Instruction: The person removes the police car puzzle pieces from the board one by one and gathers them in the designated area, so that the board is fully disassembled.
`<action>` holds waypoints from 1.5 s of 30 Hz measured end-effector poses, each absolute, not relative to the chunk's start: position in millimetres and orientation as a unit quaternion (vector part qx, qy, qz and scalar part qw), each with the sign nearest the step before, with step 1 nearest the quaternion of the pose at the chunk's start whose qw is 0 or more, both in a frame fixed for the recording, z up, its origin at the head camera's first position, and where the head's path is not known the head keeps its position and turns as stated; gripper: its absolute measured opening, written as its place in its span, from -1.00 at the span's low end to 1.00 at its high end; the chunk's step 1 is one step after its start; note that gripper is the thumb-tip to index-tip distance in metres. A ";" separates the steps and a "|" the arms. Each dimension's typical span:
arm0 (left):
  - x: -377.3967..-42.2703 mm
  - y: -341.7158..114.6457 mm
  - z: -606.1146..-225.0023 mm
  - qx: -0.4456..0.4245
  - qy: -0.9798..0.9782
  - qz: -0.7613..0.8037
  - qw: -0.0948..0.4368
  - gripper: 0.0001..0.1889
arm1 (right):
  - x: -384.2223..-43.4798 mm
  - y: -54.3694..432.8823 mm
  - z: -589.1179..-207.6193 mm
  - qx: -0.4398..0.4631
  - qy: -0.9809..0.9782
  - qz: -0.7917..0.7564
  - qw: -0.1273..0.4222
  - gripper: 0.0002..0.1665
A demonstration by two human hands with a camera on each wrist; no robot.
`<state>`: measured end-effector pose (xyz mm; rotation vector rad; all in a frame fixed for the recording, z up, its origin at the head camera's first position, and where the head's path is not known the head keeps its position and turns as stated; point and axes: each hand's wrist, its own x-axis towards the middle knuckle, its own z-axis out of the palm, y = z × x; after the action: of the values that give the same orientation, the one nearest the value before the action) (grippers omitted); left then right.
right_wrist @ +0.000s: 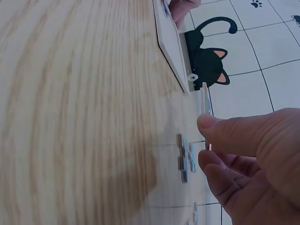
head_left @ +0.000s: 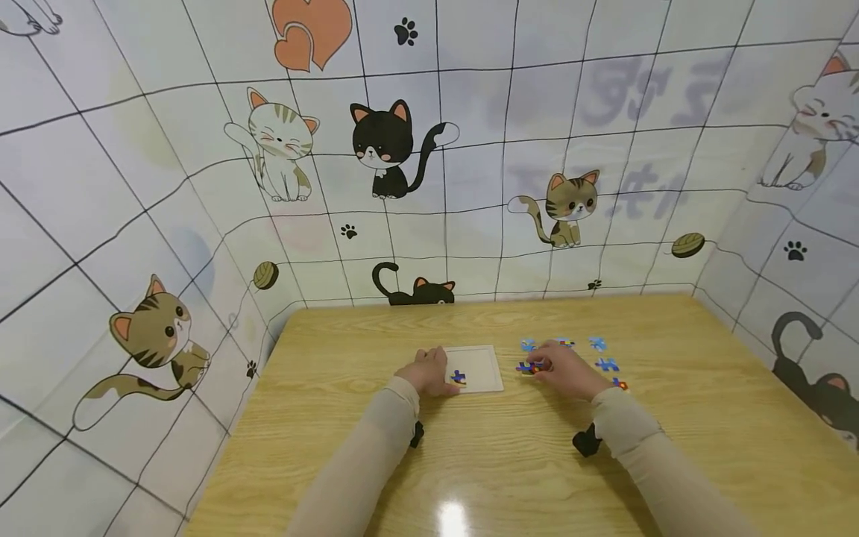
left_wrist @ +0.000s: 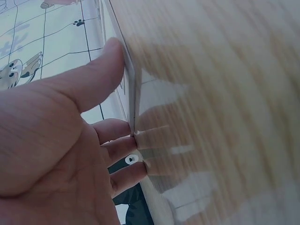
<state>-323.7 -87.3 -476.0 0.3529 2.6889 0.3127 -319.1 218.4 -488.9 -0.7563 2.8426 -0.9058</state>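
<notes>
A shallow white puzzle tray (head_left: pixel 479 369) lies on the table, with one blue, multicoloured jigsaw piece (head_left: pixel 458 378) in its near left part. My left hand (head_left: pixel 427 373) rests at the tray's left side. In the left wrist view its thumb (left_wrist: pixel 101 75) lies straight against the tray edge, and the other fingertips touch down by the corner. To the right of the tray, my right hand (head_left: pixel 564 369) pinches a dark blue and red jigsaw piece (head_left: pixel 529 368) between thumb and fingers. The right wrist view shows that piece (right_wrist: pixel 204 101) edge-on, raised off the table.
Several loose jigsaw pieces lie around my right hand: a light blue one (head_left: pixel 597 343), another blue one (head_left: pixel 608 364) and a red and yellow one (head_left: pixel 621 384) among them. A cat-patterned cloth (head_left: pixel 470 224) hangs behind the wooden table (head_left: pixel 335 418).
</notes>
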 end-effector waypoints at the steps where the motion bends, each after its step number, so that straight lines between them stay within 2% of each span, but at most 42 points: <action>1: -323.4 -87.7 -475.4 0.128 0.964 0.114 0.203 -0.02 | -318.6 220.9 -488.3 -0.239 0.924 -0.296 0.035 -0.65; 8: -321.2 -88.4 -477.4 0.146 0.963 0.110 0.199 -0.05 | -310.2 246.2 -487.1 -0.237 0.922 -0.301 0.053 -0.66; 21: -318.2 -88.2 -475.8 0.115 0.973 0.103 0.174 -0.10 | -302.5 285.8 -492.3 -0.243 0.928 -0.279 0.046 -0.67; 28: -318.4 -89.3 -479.6 0.113 0.975 0.092 0.171 -0.12 | -301.1 295.9 -495.0 -0.230 0.927 -0.285 0.074 -0.64; 38: -321.6 -88.4 -484.7 0.112 0.976 0.086 0.166 -0.09 | -302.2 310.0 -493.3 -0.212 0.936 -0.266 0.086 -0.63; 45: -321.9 -88.0 -485.1 0.111 0.977 0.082 0.165 -0.06 | -299.8 315.5 -493.7 -0.231 0.932 -0.267 0.081 -0.64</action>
<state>-321.9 -88.0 -485.1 0.3160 2.7827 0.2337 -299.8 315.5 -493.7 -0.6904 2.7870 -0.7982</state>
